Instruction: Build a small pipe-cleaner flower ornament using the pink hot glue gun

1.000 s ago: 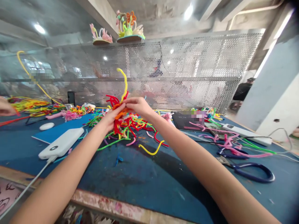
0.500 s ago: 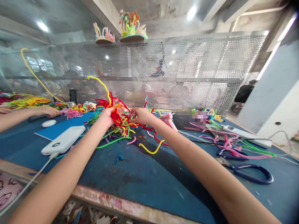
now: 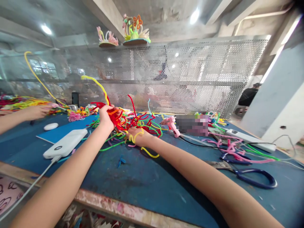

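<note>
My left hand (image 3: 106, 118) is closed around a bunch of red pipe cleaners (image 3: 117, 123), with some orange among them. A long yellow pipe cleaner (image 3: 98, 84) sticks up out of that fist and bends to the left. Lower and to the right, my right hand (image 3: 137, 135) reaches into a tangled pile of red and green pipe cleaners (image 3: 153, 128). A crinkled yellow strand lies over the back of this hand, and its fingers are hidden in the pile.
A pink glue gun (image 3: 174, 126) lies right of the pile, and blue-handled scissors (image 3: 257, 177) are at the right. On the left are a white power bank (image 3: 67, 143), a blue sheet (image 3: 51, 135) and another person's hand (image 3: 39, 111). A perforated metal screen (image 3: 201, 69) stands behind.
My right hand has moved down from beside the red bunch into the pile. My left hand, still gripping the bunch, has shifted slightly left. The other person's hand has moved left.
</note>
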Available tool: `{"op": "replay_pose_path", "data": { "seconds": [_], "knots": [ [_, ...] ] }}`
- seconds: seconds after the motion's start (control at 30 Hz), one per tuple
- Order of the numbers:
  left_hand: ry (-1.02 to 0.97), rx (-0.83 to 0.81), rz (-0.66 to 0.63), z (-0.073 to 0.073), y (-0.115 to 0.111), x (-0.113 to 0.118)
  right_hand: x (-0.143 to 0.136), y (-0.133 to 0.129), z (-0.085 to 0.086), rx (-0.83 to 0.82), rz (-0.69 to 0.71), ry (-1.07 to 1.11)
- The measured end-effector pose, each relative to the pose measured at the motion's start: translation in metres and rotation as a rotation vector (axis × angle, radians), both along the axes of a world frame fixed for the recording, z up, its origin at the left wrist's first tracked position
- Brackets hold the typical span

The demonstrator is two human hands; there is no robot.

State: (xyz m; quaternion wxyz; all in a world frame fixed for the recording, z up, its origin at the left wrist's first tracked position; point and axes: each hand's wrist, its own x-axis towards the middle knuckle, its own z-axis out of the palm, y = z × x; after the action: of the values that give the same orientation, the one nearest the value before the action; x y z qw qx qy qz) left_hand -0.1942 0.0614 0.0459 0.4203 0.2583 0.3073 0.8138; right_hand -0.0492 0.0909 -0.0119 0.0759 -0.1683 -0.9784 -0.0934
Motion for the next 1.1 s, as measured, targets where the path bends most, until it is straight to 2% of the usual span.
{"op": "replay_pose_path", "data": {
  "seconds": [0.03, 0.1, 0.2, 0.27, 0.33, 0.4, 0.43, 0.5, 0.6, 0.67, 0.77, 0.87, 0.93, 1.03, 1.1],
  "knots": [
    [0.027, 0.009, 0.017, 0.001, 0.000, 0.003, -0.002, 0.000, -0.002, -0.007, -0.013, -0.006],
    [0.145, 0.086, 0.051, -0.001, 0.000, 0.011, -0.001, 0.002, 0.004, -0.033, -0.025, -0.011],
    [0.468, 0.209, 0.072, -0.011, 0.001, 0.027, 0.013, 0.015, 0.032, -0.058, -0.106, 0.023],
    [0.802, 0.161, 0.088, -0.024, 0.003, 0.034, 0.030, 0.025, 0.049, -0.015, -0.251, 0.129],
    [1.285, 0.044, 0.114, -0.038, 0.006, 0.038, 0.047, 0.034, 0.059, 0.062, -0.403, 0.261],
    [1.774, -0.067, 0.108, -0.052, 0.011, 0.040, 0.061, 0.039, 0.059, 0.171, -0.517, 0.375],
    [1.945, -0.113, 0.084, -0.059, 0.014, 0.039, 0.065, 0.041, 0.056, 0.202, -0.558, 0.381],
    [2.093, -0.176, 0.023, -0.070, 0.021, 0.038, 0.070, 0.042, 0.046, 0.195, -0.615, 0.311],
    [2.072, -0.209, 0.001, -0.079, 0.028, 0.037, 0.069, 0.044, 0.035, 0.081, -0.655, 0.187],
    [2.032, -0.216, -0.002, -0.081, 0.030, 0.037, 0.068, 0.045, 0.033, 0.023, -0.669, 0.173],
    [1.917, -0.217, 0.005, -0.080, 0.030, 0.036, 0.070, 0.048, 0.042, -0.054, -0.625, 0.200],
    [1.754, -0.203, 0.005, -0.080, 0.030, 0.037, 0.080, 0.053, 0.062, -0.124, -0.530, 0.274],
    [1.627, -0.196, -0.003, -0.079, 0.031, 0.037, 0.091, 0.058, 0.078, -0.159, -0.467, 0.484],
    [1.415, -0.206, -0.031, -0.078, 0.034, 0.037, 0.109, 0.064, 0.101, -0.132, -0.337, 1.165],
    [1.260, -0.227, -0.065, -0.076, 0.034, 0.037, 0.118, 0.065, 0.113, -0.057, -0.241, 1.495]
  ]
}}
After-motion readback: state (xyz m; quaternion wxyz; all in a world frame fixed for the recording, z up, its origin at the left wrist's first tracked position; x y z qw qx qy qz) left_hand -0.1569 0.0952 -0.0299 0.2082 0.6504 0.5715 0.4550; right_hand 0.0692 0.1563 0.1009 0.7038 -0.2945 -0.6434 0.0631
